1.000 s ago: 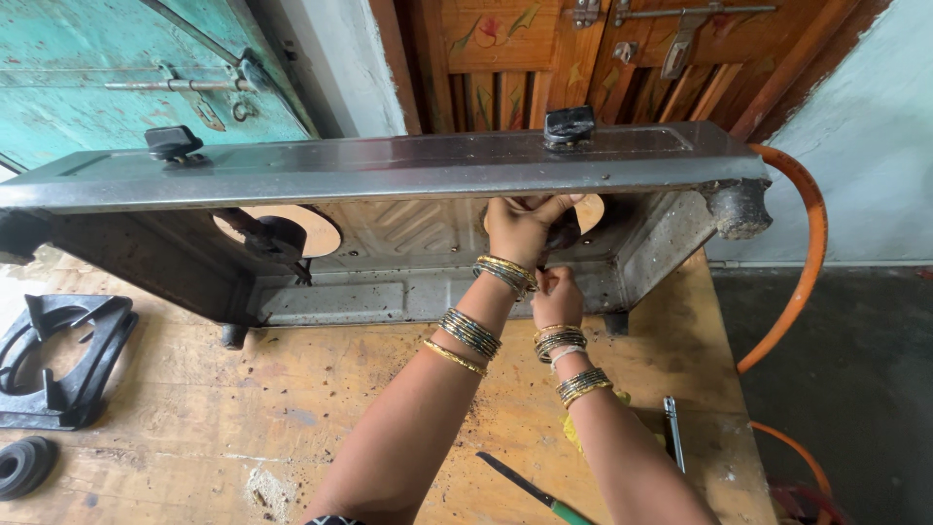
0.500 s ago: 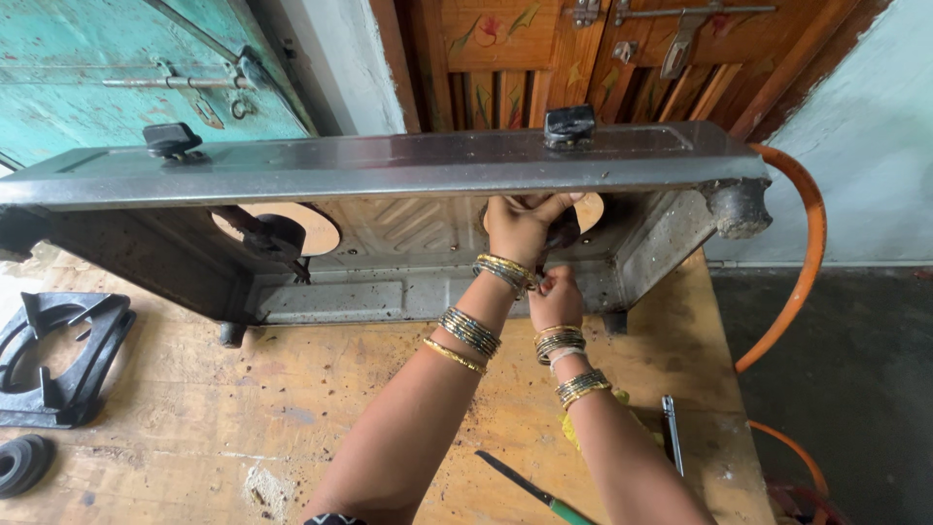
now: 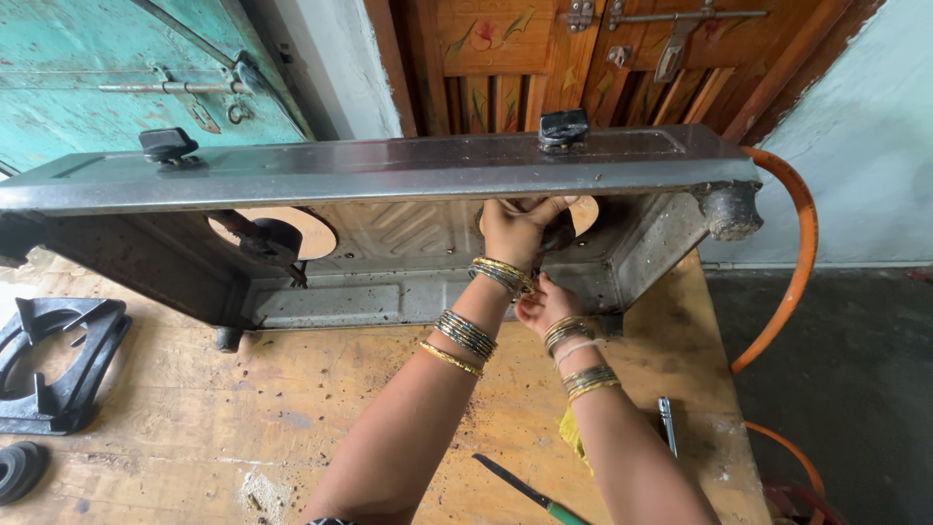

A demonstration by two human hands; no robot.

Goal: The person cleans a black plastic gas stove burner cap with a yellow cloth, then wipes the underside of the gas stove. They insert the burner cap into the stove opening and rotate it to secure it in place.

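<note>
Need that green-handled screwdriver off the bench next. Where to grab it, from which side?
Probably the green handle, from above on the near edge. The screwdriver lies flat on the wooden table, dark shaft pointing away to the left, handle partly cut off by the frame between the forearms. Both hands are up inside the stove.

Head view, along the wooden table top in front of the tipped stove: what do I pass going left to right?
Black burner cap → black pan support → green-handled screwdriver → yellow cloth → small metal tool → orange gas hose.

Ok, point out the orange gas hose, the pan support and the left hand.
orange gas hose [image 3: 799, 255], head view, on the middle of its curve right of the stove.
pan support [image 3: 56, 362], head view, on its black frame.
left hand [image 3: 515, 228], head view, on its back.
</note>
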